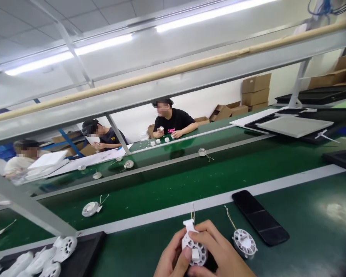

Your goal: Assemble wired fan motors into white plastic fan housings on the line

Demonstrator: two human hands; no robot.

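A white round housing (193,246) is held up between both hands, low over the near part of the bench (305,231). The left hand (171,259) is clenched on its lower left rim, and the right hand (222,254) is wrapped round its right side. The flat face is turned upward, with the connector end and wires pointing away from the fingers (207,234). A second housing (244,242) lies just beside the right hand, seemingly untouched.

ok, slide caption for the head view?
Left hand and right hand hold a round white plastic housing over the green bench, beside a flat black phone.
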